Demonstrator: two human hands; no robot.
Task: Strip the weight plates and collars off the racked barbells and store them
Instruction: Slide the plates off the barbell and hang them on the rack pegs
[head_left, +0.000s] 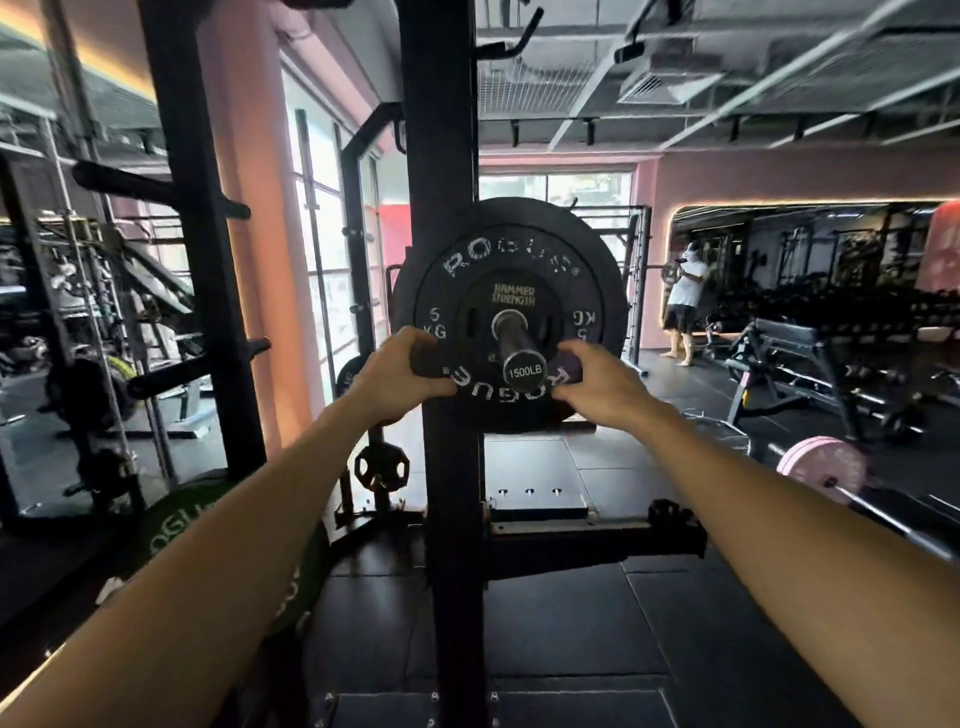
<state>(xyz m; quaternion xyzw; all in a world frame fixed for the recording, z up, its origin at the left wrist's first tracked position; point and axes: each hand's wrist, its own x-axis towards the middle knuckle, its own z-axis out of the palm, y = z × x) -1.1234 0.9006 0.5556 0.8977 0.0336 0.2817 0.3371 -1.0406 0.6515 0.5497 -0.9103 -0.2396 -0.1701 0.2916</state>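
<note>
A barbell sleeve (521, 358) with a "1500LB" end cap points at me from the black rack upright (439, 156). On it sit a small Hammer Strength plate (514, 296), a black 5 kg Rogue plate (506, 265) and a bigger black bumper plate (608, 270) behind. My left hand (400, 371) grips the 5 kg plate's lower left rim. My right hand (597, 382) grips its lower right rim. No collar shows on the sleeve.
A green Rogue bumper plate (176, 525) leans low on the left. A small grip plate (382, 467) hangs on a rack peg. A pink-plated barbell (823, 467) lies on the floor at right, near benches (810, 364). A person (684, 306) stands at the back.
</note>
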